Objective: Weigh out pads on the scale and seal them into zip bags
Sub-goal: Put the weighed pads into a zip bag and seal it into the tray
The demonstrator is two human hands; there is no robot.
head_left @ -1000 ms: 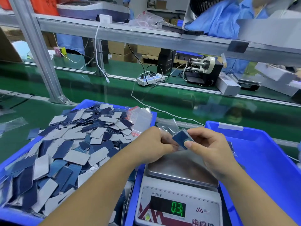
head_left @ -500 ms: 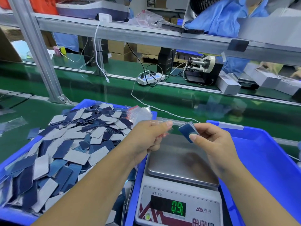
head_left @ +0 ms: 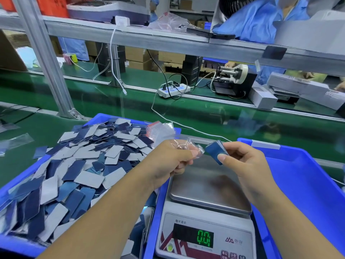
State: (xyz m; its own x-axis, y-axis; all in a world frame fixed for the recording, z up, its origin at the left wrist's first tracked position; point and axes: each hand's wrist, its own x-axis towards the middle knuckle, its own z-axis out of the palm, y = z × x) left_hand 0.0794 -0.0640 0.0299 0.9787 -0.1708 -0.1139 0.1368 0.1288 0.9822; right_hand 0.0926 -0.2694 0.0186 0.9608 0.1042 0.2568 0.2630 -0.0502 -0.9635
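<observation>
Two blue bins flank the action: the left bin is heaped with loose blue and grey pads, and the right bin shows bare blue floor. Between them sits the scale, steel pan bare, green digits glowing on the display. Behind it all runs the green conveyor belt, a white power strip and a black tape dispenser beyond it, and a white cable trailing across the belt.

Now to the hands, both raised above the pan. The left hand has fingers curled, pinching a crinkled clear zip bag at thumb and fingertips. The right hand grips a small stack of pads, blue face toward us, thumb on its lower edge and fingers round the far side. Stack and bag are very close, the stack's corner just beside the bag's edge; whether they touch, I cannot tell. A bundle of spare clear bags with red strips lies at the far right corner of the left bin, resting on the pad heap.
</observation>
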